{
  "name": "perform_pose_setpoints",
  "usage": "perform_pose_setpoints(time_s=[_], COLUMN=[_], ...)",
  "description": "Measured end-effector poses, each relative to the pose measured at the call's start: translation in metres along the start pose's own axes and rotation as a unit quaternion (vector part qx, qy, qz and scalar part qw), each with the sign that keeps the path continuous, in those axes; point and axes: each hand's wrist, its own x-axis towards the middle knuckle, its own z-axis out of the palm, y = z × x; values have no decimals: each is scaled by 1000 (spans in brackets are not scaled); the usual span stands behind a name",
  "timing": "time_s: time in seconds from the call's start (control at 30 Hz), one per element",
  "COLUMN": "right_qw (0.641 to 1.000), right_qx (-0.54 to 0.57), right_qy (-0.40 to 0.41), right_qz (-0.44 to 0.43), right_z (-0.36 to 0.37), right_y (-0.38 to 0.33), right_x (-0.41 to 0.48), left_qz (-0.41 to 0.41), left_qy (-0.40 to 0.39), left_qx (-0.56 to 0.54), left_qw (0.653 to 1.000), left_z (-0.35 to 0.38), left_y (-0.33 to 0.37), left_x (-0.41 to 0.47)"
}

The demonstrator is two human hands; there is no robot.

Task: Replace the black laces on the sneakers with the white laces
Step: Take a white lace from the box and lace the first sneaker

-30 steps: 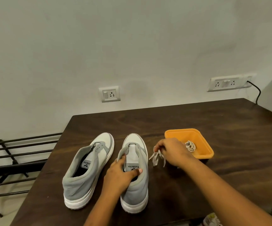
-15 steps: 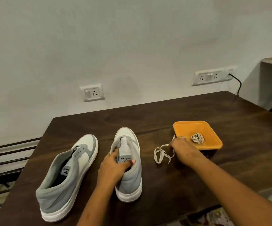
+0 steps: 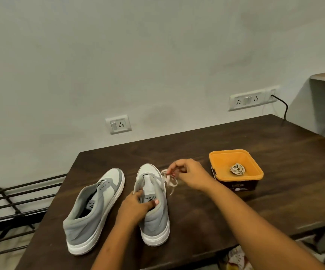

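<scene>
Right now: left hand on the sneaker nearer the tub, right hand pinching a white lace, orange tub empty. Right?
Not quite. The orange tub is not empty: the head view shows a coiled white lace lying in it. The rest holds: left hand grips the sneaker, right hand pinches a loose lace.

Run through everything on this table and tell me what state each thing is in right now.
Untouched grey-and-white sneaker: upright, unlaced.
Held grey-and-white sneaker: upright, no lace showing, gripped at its tongue by the left hand.
Loose white lace: partly unwound, pinched by the right hand.
Bundled white lace: coiled, lying in the tub.
Orange plastic tub: open, upright on the dark wooden table.
</scene>
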Motion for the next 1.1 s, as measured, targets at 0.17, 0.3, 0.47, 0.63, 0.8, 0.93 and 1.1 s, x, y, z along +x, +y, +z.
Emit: perform_pose_setpoints(time_s=[0.17, 0.3, 0.47, 0.63, 0.8, 0.93, 1.1], right_qw=[978, 999, 953, 967, 986, 996, 999], right_qx=[-207, 31, 282, 244, 155, 11, 8], right_qy=[-19, 10, -109, -72, -49, -10, 11], right_qz=[33, -32, 9, -28, 34, 84, 46], right_z=[6, 8, 7, -5, -31, -42, -20], right_y=[0, -22, -30, -25, 8, 30, 8], right_x=[-13, -8, -11, -3, 4, 4, 4], left_qz=[-4, 55, 231, 185, 10, -72, 26], left_qy=[-58, 10, 110, -66, 69, 230, 142], left_qx=[36, 87, -130, -293, -629, -737, -726], left_qw=[998, 995, 958, 936, 775, 632, 672], left_z=[-16, -23, -23, -15, -56, -87, -66], left_y=[-12, -9, 35, 64, 42, 8, 36], left_x=[-16, -25, -29, -21, 0, 5, -7])
